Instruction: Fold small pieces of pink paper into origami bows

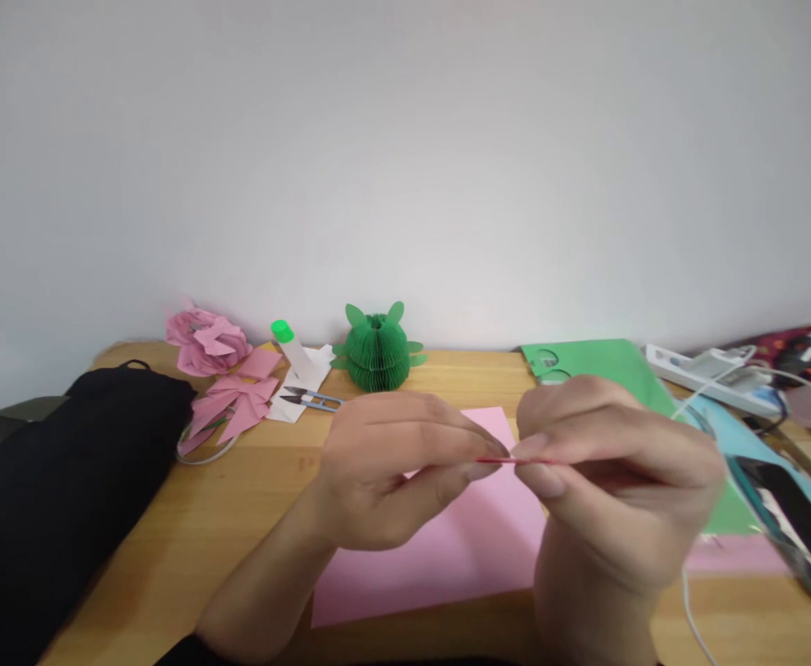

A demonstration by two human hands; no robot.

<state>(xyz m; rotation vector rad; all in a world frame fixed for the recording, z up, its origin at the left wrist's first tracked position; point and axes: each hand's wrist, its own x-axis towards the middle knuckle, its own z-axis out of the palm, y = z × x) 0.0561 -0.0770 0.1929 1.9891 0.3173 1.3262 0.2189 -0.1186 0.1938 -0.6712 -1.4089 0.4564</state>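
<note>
A thin red piece (514,460), seen edge-on, is pinched between my two hands; its full shape is hidden, and it looks like paper. My left hand (398,472) grips one end between thumb and fingertips. The other end sits between the thumb and finger of my right hand (613,472), whose fingertips almost meet the left ones. Beneath both hands a pink sheet of paper (439,564) lies flat on the wooden table. Behind them stands a green folded-paper ball (378,353) with leaf-shaped pieces on its top and sides.
Left of the ball are a glue stick (295,350), thread snips (312,399) and pink paper flowers (211,344). A black bag (86,462) covers the table's left side. On the right lie green paper (599,359), a power strip (717,381), cables and a phone (804,509).
</note>
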